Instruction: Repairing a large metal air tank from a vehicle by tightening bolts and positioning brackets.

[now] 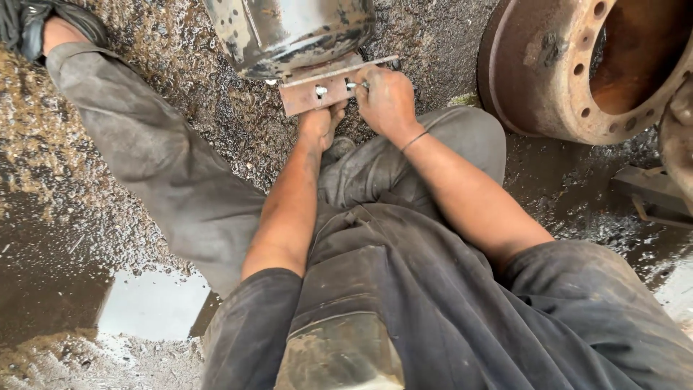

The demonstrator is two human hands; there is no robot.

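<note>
1. Head view: the person sits on wet, gravelly ground point(216, 108) with legs spread, in dirty grey trousers point(173, 180).
2. A dented, grimy metal canister point(289, 32) stands between the legs at the top of the frame, with a rusty flat bracket point(317, 90) fixed along its lower end.
3. The left hand point(321, 123) reaches up from below the bracket, fingers closed against its lower edge, gripping it.
4. The right hand point(386, 97) lies over the bracket's right end, its fingertips pinched together on a small bright bolt point(354, 85) that sticks out of the plate.
5. A second pale bolt head point(320, 91) shows in the bracket just left of that one.
6. A thin band point(415, 141) circles the right wrist.
7. To the right, well apart from the hands, a large rusty brake drum point(556, 72) with a ring of holes leans on the ground.
8. A puddle point(151, 303) lies at lower left, beside the left thigh.
</note>
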